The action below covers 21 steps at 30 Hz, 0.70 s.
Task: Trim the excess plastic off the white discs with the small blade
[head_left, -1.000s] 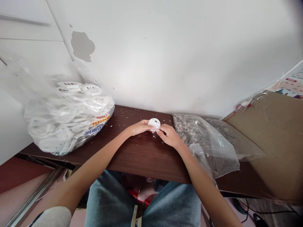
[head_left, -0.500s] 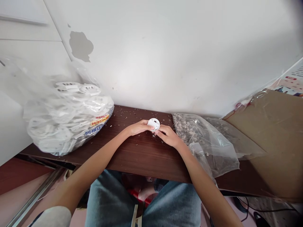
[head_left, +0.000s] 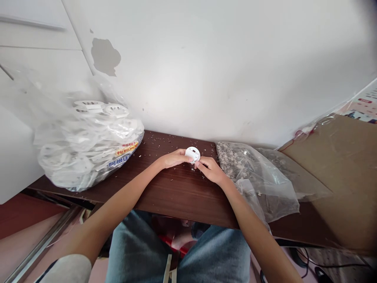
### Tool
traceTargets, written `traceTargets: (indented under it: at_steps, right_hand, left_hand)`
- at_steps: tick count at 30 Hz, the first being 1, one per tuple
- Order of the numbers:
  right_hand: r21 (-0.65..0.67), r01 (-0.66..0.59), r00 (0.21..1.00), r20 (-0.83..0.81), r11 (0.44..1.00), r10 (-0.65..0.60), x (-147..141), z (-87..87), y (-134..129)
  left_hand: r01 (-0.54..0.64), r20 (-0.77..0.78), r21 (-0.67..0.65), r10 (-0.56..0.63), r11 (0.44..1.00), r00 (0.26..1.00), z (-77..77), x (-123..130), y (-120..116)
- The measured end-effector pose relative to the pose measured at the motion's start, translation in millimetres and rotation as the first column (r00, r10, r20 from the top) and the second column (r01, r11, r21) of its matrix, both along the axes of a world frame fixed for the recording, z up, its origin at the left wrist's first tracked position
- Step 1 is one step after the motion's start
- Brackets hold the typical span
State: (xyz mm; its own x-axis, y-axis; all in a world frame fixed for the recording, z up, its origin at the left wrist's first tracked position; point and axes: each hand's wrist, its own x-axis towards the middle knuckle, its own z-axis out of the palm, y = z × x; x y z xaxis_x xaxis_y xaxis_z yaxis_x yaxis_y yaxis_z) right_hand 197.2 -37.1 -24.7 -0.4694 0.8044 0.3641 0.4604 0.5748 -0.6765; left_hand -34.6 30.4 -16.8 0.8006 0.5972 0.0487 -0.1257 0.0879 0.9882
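A small round white plastic piece [head_left: 193,153] with a dark slot is tilted up above the middle of the dark table. My left hand [head_left: 177,158] grips it from the left, thumb across its face. At its lower right edge, the closed fingers of my right hand [head_left: 208,169] meet the disc; their tips are close together, and I cannot make out whether anything small lies between them. Little pale scraps are scattered on the tabletop [head_left: 171,192] around and under my hands.
To the left stands a large clear bag [head_left: 88,153] full of white plastic pieces with printed lettering. A clear plastic bag [head_left: 253,169] of small pale bits lies at the right, beside a big cardboard box [head_left: 344,177]. A white wall [head_left: 188,70] rises behind the table.
The view has shifted slightly. Both hands keep their hold around the white piece, with my right fingertips moved a little along its lower edge.
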Motion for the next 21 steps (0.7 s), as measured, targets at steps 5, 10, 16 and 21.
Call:
traceTargets:
  at_steps: [5, 10, 16, 21]
  right_hand:
    - [0.019, 0.009, 1.0, 0.016, 1.0, -0.009, 0, -3.5, 1]
    - [0.035, 0.015, 0.999, 0.031, 0.999, -0.016, 0, -2.8, 2]
    - [0.116, 0.062, 0.991, 0.107, 0.991, -0.075, 5, 4.5, 0]
    - [0.135, 0.062, 0.987, 0.142, 0.989, -0.082, 6, 8.4, 0]
  left_hand:
    - [0.007, -0.03, 0.026, -0.006, 1.0, 1.0, 0.7, 0, 0]
    - [-0.014, -0.047, 0.041, 0.016, 0.999, 0.999, 0.2, 1, -1]
    - [-0.082, -0.071, 0.063, 0.086, 0.995, 0.994, -2.0, 0, 0]
    - [-0.141, -0.079, 0.102, 0.149, 0.985, 0.986, -3.3, 2, -2]
